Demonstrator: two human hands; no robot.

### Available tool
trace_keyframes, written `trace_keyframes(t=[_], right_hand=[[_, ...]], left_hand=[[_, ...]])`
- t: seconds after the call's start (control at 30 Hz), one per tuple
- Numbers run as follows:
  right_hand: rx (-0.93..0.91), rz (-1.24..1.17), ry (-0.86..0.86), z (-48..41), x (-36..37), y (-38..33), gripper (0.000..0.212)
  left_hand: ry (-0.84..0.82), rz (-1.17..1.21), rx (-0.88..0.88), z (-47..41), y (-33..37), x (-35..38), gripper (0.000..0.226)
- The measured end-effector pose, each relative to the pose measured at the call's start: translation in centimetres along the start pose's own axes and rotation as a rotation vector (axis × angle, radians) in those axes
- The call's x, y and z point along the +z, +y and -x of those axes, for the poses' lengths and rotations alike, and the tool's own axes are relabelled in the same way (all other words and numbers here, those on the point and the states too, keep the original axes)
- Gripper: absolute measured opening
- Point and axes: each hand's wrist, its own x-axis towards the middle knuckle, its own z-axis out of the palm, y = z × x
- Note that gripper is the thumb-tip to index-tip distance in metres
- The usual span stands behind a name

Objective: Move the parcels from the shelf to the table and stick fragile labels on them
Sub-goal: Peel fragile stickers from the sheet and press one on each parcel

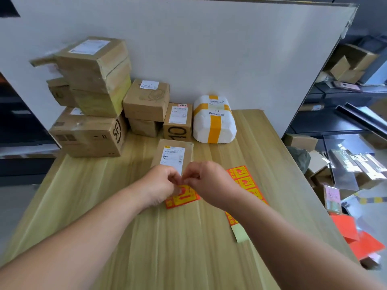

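Observation:
A flat brown parcel [174, 153] with a white shipping label lies on the wooden table [146, 237] just beyond my hands. My left hand [161, 185] and my right hand [207, 181] meet fingertip to fingertip over an orange and yellow fragile label [182, 198], both pinching its top edge. A strip of more fragile labels [245, 181] lies to the right, partly under my right forearm. Behind stand other parcels: a white foam box [213, 120] with yellow tape, a small carton [178, 122] marked 10, and stacked cartons [92, 80].
A large SF carton [88, 135] sits at the table's back left. A white partition [209, 49] closes off the back. To the right, dark shelves [345, 91] and a floor cluttered with boxes and orange sheets [356, 237]. A green paper scrap [239, 233] lies on the table.

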Motion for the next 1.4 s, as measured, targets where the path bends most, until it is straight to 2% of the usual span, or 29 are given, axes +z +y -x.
trace_keyframes(t=[0.27, 0.37, 0.5, 0.57, 0.63, 0.77, 0.83, 1.03, 1.17, 1.3, 1.4], right_hand=[[0.091, -0.066, -0.097, -2.1, 3.1, -0.9, 0.003], [0.184, -0.052, -0.047, -2.9, 4.3, -0.9, 0.014], [0.483, -0.453, 0.018, -3.6, 5.5, -0.6, 0.021], [0.584, -0.675, 0.036, -3.9, 5.8, -0.4, 0.020], [0.650, -0.798, 0.016, -4.0, 5.9, -0.3, 0.020], [0.715, -0.740, -0.003, -3.8, 6.3, 0.2, 0.018], [0.726, -0.667, 0.033, -3.9, 6.7, 0.6, 0.016], [0.705, -0.673, 0.109, -4.9, 7.2, 2.1, 0.014], [0.745, -0.640, 0.095, -5.8, 7.5, 2.9, 0.014], [0.768, -0.592, 0.092, -6.5, 7.3, 3.6, 0.020], [0.784, -0.570, 0.062, -7.1, 6.8, 4.1, 0.018]], left_hand=[[-0.100, 0.053, -0.007, -2.2, -2.3, -3.4, 0.020], [-0.103, 0.068, -0.002, -3.2, -3.4, -4.2, 0.025], [-0.014, 0.189, -0.038, -4.7, -5.0, -4.9, 0.029], [-0.022, 0.229, -0.064, -5.4, -5.7, -5.2, 0.022], [-0.062, 0.240, -0.082, -5.8, -6.0, -5.1, 0.017], [-0.084, 0.280, -0.106, -6.2, -6.2, -4.1, 0.018], [-0.087, 0.307, -0.125, -6.5, -6.2, -3.6, 0.019], [-0.094, 0.309, -0.162, -7.3, -6.7, -2.6, 0.019], [-0.009, 0.155, -0.114, -8.4, -7.6, -2.1, 0.017], [0.140, -0.194, 0.013, -8.7, -7.6, -2.1, 0.022], [0.187, -0.374, 0.124, -9.0, -8.2, -2.3, 0.026]])
